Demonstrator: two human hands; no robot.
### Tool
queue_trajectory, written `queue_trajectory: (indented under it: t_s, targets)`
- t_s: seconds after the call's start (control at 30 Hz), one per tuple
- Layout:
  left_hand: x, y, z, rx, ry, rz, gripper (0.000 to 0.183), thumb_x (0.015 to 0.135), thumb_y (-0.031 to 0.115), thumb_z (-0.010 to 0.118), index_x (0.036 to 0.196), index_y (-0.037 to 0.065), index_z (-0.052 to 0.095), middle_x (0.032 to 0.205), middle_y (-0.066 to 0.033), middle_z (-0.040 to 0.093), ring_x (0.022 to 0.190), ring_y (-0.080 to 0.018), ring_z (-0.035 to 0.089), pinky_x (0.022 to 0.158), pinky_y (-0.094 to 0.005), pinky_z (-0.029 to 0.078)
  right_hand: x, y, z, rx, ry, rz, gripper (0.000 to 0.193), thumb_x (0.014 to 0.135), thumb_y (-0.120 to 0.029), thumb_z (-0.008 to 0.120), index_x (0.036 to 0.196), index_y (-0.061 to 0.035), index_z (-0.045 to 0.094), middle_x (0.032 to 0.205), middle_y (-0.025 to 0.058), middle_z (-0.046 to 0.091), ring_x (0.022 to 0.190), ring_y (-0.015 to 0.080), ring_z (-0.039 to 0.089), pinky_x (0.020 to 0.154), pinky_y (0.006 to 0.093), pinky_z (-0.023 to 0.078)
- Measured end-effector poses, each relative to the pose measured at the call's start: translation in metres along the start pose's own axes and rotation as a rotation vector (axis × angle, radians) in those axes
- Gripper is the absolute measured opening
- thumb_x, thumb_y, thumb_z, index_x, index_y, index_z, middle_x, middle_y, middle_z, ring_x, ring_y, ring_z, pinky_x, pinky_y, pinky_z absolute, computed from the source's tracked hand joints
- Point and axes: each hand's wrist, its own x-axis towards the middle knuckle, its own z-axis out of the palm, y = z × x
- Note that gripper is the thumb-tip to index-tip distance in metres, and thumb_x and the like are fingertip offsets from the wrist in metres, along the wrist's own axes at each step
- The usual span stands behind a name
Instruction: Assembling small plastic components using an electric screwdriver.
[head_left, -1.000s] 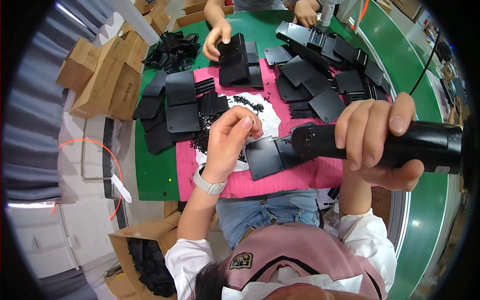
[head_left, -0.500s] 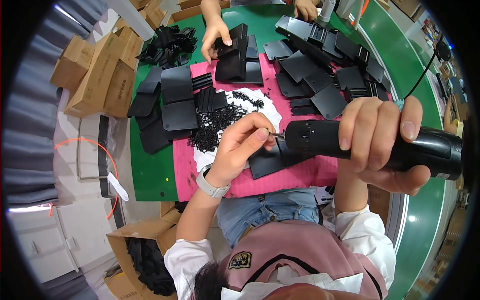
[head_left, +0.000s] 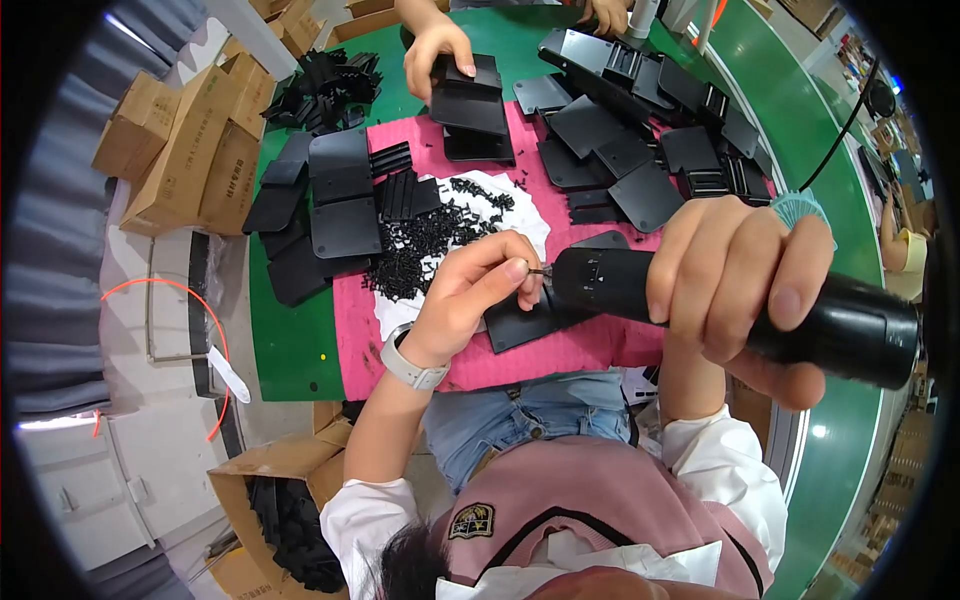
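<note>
My right hand (head_left: 735,280) is wrapped round a thick black electric screwdriver (head_left: 600,282), which lies almost level with its tip toward the left. At that tip my left hand (head_left: 465,290) pinches a small dark screw (head_left: 537,271) between thumb and forefinger, against the bit. Below the two hands a flat black plastic plate (head_left: 518,328) lies on the pink mat (head_left: 460,375), partly covered by them. Just beyond my left hand, a heap of small black screws (head_left: 425,240) is spread over a white cloth (head_left: 525,215).
Black plastic panels (head_left: 340,185) are stacked at the left, more panels (head_left: 610,145) at the right. Across the green table (head_left: 285,365), a co-worker's hand (head_left: 437,55) grips a black stand-like part (head_left: 470,105). Cardboard boxes (head_left: 185,150) stand to the left; an open carton (head_left: 235,490) sits below.
The screwdriver's rear end has dipped a little, and my right hand has shifted left with it. My left hand keeps its pinch at the bit. The co-worker's hand has turned the black part.
</note>
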Motion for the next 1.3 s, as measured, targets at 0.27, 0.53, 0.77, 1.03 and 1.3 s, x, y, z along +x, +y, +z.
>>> queue_trajectory:
  t_s: [0.27, 0.53, 0.77, 1.03, 1.3]
  targets:
    - [-0.003, 0.001, -0.001, -0.044, -0.036, -0.039, 0.019, 0.092, 0.013, 0.051, 0.081, -0.002, 0.054, 0.079, -0.0078, 0.056, 0.069, -0.0122, 0.052, 0.067, -0.0256, 0.043, -0.006, 0.003, 0.003, 0.046, 0.222, 0.004, 0.037, 0.083, -0.04, 0.063, 0.097, -0.0105, 0.045, 0.058, -0.0057, 0.052, 0.041, 0.0069, 0.05, 0.05, 0.0229, 0.045]
    - [0.004, -0.004, 0.001, 0.333, 0.291, 0.262, 0.013, 0.086, 0.009, 0.058, 0.082, -0.002, 0.063, 0.086, -0.008, 0.059, 0.077, -0.0141, 0.055, 0.069, -0.0266, 0.045, -0.012, 0.003, -0.013, 0.187, 0.291, 0.042, 0.045, 0.085, -0.042, 0.057, 0.108, -0.0053, 0.046, 0.064, 0.0021, 0.051, 0.045, 0.0128, 0.046, 0.053, 0.0293, 0.041]
    - [0.007, -0.017, 0.01, 0.99, 0.3, 0.335, 0.007, 0.074, 0.005, 0.065, 0.079, 0.001, 0.064, 0.081, -0.0099, 0.059, 0.07, -0.0255, 0.059, 0.064, -0.0329, 0.047, -0.018, 0.01, -0.001, -0.113, 0.289, 0.347, 0.043, 0.078, -0.033, 0.065, 0.101, -0.0028, 0.045, 0.06, 0.0015, 0.049, 0.041, 0.0098, 0.045, 0.045, 0.0238, 0.039]
    - [0.008, -0.017, 0.012, 0.902, 0.274, 0.165, 0.008, 0.073, 0.004, 0.067, 0.079, -0.001, 0.063, 0.076, -0.0114, 0.059, 0.068, -0.0276, 0.06, 0.063, -0.0343, 0.047, -0.015, 0.02, 0.003, -0.261, 0.274, 0.417, 0.038, 0.074, -0.025, 0.069, 0.091, -0.001, 0.044, 0.058, 0.0043, 0.048, 0.042, 0.0102, 0.043, 0.041, 0.0223, 0.036]
    - [0.007, -0.02, 0.013, 0.894, 0.288, 0.197, 0.008, 0.072, 0.002, 0.066, 0.078, -0.002, 0.061, 0.074, -0.0114, 0.057, 0.066, -0.0274, 0.059, 0.061, -0.0345, 0.046, -0.015, 0.033, 0.006, -0.225, 0.286, 0.445, 0.038, 0.074, -0.025, 0.071, 0.084, -0.0014, 0.043, 0.055, 0.0033, 0.045, 0.043, 0.01, 0.043, 0.039, 0.0218, 0.035]
